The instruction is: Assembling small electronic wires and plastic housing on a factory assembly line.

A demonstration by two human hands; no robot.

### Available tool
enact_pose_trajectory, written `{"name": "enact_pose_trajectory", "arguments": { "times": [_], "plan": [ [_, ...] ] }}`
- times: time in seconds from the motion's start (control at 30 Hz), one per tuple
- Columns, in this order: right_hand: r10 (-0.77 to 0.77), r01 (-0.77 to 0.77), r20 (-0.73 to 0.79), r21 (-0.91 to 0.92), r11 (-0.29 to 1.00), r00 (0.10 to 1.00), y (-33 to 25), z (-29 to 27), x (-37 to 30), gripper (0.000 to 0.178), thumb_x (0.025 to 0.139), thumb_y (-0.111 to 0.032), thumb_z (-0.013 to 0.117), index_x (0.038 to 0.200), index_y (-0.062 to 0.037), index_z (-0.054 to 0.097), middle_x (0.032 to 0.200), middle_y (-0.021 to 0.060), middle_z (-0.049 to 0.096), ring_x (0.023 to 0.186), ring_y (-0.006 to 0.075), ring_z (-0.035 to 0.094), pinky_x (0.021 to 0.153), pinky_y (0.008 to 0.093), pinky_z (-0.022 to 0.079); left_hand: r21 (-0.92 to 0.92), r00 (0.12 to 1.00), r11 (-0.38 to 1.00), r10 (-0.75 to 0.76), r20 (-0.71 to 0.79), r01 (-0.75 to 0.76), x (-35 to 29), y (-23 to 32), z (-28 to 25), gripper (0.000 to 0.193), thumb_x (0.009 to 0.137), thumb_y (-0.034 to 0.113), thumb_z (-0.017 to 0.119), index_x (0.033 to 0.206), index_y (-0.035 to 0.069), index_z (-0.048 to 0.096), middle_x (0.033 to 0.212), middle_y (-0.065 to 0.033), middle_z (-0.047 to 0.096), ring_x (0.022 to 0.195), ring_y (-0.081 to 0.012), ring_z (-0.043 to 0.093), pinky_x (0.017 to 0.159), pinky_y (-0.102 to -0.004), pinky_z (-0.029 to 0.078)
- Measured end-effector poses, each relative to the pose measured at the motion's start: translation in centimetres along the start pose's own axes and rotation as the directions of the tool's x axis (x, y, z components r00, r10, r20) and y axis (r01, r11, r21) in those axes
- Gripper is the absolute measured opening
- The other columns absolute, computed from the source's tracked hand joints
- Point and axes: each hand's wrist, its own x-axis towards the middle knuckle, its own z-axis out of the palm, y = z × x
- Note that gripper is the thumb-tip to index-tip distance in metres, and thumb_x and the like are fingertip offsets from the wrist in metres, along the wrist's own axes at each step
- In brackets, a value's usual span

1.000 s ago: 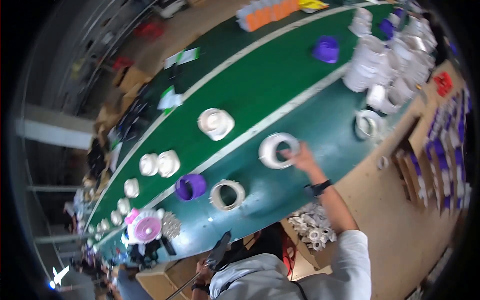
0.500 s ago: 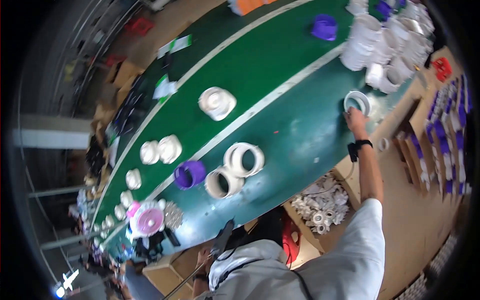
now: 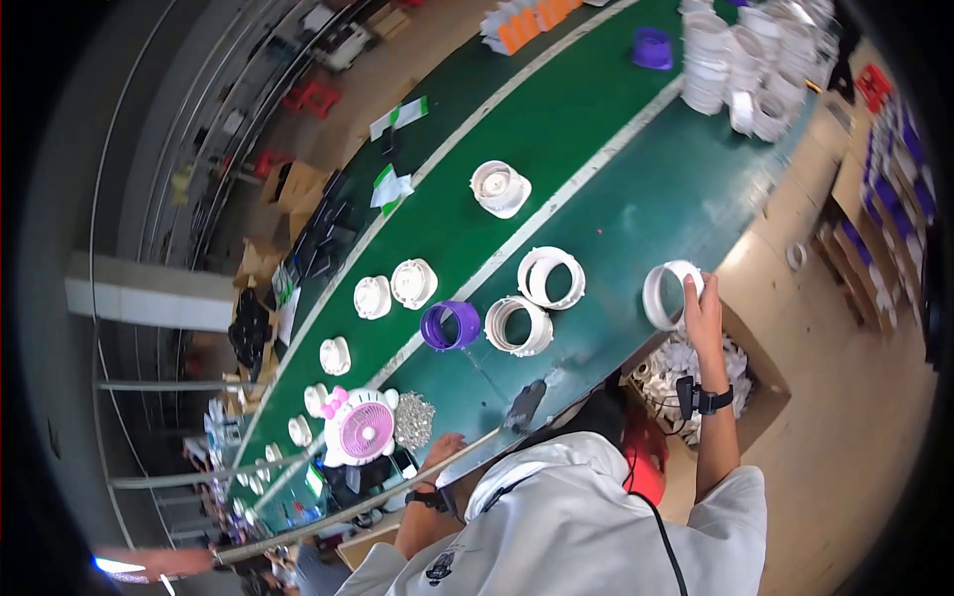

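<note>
My right hand (image 3: pixel 704 310) is closed on the rim of a white plastic ring (image 3: pixel 668 296), held tilted above the near right table edge. By the near edge, my left hand (image 3: pixel 442 452) is partly behind a thin rod, and its fingers are too small to read. Closest to it are a pile of small metal parts (image 3: pixel 413 421) and a white fan with a pink grille (image 3: pixel 365 430). A dark hand tool (image 3: pixel 525 405) is at the table edge between my hands. Two white rings (image 3: pixel 519 327) and a purple ring (image 3: pixel 449 325) stand mid-table.
White housings (image 3: pixel 501 189) sit along the green belt (image 3: pixel 556 129). Stacked white rings (image 3: pixel 708 74) and a purple ring (image 3: pixel 652 48) are at the far right. Below the right edge is a carton (image 3: pixel 760 407) of white parts, near a red stool (image 3: pixel 648 462).
My right hand has brought the white ring back from the far right toward me, off the tabletop. My left hand has moved up to the near table edge. The whole view has shifted.
</note>
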Motion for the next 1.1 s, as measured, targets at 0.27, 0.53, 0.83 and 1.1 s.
{"name": "enact_pose_trajectory", "arguments": {
  "times": [0.27,0.53,0.83,1.1],
  "plan": [
    [0.034,0.116,0.531,-0.247,0.962,0.847,-2.1,-5.1,-17.5,0.048,0.083,-0.03,0.078,0.114,0.0,0.058,0.099,0.0243,0.069,0.096,0.0378,0.068,0.084,0.0442,0.052,0.161,0.832,0.841,0.448,0.327,-0.516,5.5,6.6,-0.2,0.025,0.1,0.011,0.058,0.122,0.0,0.06,0.104,-0.0089,0.07,0.096,-0.0161,0.066,0.085,-0.0297,0.053],
    [-0.22,0.462,0.715,-0.162,0.872,0.664,-12.5,4.8,-29.0,0.038,0.094,-0.021,0.067,0.127,-0.0061,0.054,0.107,0.0252,0.063,0.102,0.0457,0.061,0.088,0.0492,0.05,-0.006,0.841,0.852,0.518,0.157,-0.524,1.5,-1.6,-10.3,0.023,0.099,0.009,0.058,0.12,0.0,0.061,0.104,-0.0079,0.069,0.097,-0.0153,0.065,0.086,-0.029,0.052],
    [-0.347,0.534,0.7,-0.059,0.843,0.625,-10.1,22.5,-25.7,0.021,0.095,-0.007,0.054,0.116,-0.0015,0.057,0.104,0.0316,0.062,0.096,0.0531,0.058,0.082,0.0589,0.049,0.172,0.77,0.852,0.521,-0.368,-0.494,-24.4,-1.2,-26.5,0.024,0.104,0.016,0.053,0.121,0.002,0.063,0.101,-0.0068,0.07,0.095,-0.0153,0.065,0.087,-0.0303,0.051],
    [-0.273,0.536,0.764,-0.111,0.837,0.584,0.5,30.6,-22.4,0.044,0.089,-0.011,0.065,0.128,0.0006,0.049,0.116,0.0304,0.059,0.106,0.0503,0.058,0.086,0.0575,0.048,0.332,0.523,0.926,0.377,-0.765,-0.181,-36.2,2.2,-29.6,0.028,0.106,0.019,0.047,0.123,0.0,0.06,0.098,-0.0042,0.065,0.093,-0.013,0.058,0.088,-0.0287,0.045]
  ]
}}
